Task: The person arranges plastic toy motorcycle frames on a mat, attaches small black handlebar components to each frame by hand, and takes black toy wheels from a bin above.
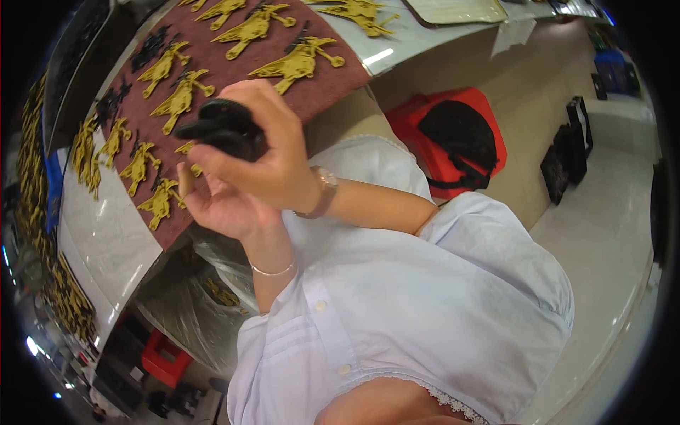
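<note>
My right hand [278, 145], with a watch on its wrist, is closed around a rounded black object [228, 129] with a ridged edge; its exact kind is not clear. Below it, and partly covered by it, my left hand [230, 205] is turned palm up with a finger stretched out and seems to hold nothing. Both hands are over the near edge of a maroon mat [234, 78]. Spread on this mat are several yellow bird-shaped pieces [296, 65], some with small black parts [150, 48] beside them. A bit of yellow shows just beyond my left fingers.
The mat lies on a white table [106, 241] whose edge curves round me. More yellow pieces [354, 13] lie farther off, near a tray [453, 10]. A red stool [453, 142] with a black bag [459, 134] stands to the right. Clear plastic [191, 326] hangs under the table.
</note>
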A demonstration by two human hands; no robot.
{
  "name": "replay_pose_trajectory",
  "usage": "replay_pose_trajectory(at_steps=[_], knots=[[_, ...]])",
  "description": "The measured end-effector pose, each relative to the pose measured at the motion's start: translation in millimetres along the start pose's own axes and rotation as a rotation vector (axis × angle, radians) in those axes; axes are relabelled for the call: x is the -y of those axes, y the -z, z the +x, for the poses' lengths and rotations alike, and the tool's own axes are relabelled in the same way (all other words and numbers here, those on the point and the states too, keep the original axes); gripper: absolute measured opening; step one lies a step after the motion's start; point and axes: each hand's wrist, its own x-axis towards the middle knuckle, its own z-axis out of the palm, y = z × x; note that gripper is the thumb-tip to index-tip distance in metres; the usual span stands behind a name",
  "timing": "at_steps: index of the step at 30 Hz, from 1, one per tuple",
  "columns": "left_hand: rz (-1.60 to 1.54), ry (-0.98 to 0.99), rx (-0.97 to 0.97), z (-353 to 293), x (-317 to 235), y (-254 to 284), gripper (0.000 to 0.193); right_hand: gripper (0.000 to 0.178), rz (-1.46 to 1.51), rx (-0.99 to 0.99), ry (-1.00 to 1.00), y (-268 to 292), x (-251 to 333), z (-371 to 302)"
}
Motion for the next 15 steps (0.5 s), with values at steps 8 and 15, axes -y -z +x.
replay_pose_trajectory(at_steps=[8,15], knots=[[0.051,-0.005,-0.025,2.1,10.5,5.8,0.040,0.041,-0.122,0.076,0.142,8.4,8.7,4.2],[0.030,0.011,-0.198,2.1,-5.8,-2.2,0.040,0.038,0.549,0.123,-0.570,27.2,32.0,17.0]])
